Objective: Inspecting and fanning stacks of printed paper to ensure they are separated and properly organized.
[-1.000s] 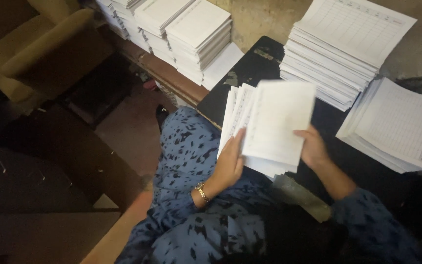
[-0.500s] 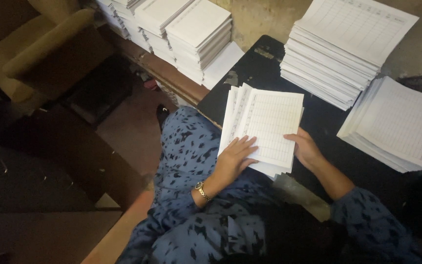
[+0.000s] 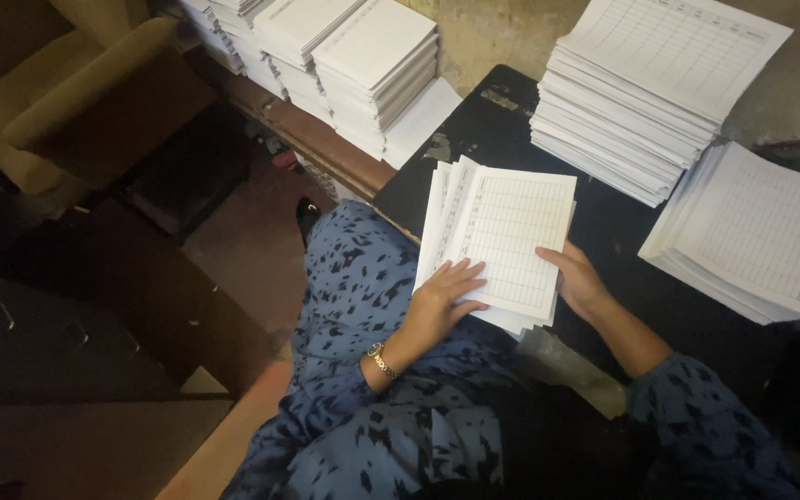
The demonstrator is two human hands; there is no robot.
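A small stack of white sheets printed with ruled tables [image 3: 502, 236] lies on the near edge of a black table [image 3: 622, 231], its left side fanned out. My left hand [image 3: 442, 301] rests flat on the stack's lower left corner, fingers spread, a gold bracelet on the wrist. My right hand [image 3: 581, 282] grips the stack's right edge near the bottom, thumb on top. Both arms wear blue sleeves with dark spots.
A tall pile of the same printed sheets [image 3: 655, 88] stands at the back of the table, a lower pile [image 3: 756, 231] to its right. More white stacks [image 3: 354, 60] sit on a wooden bench at left. An olive armchair [image 3: 67, 102] is far left.
The stack was held tilted up off the table a second ago. It now lies flat, and my left hand has moved from its edge onto its top.
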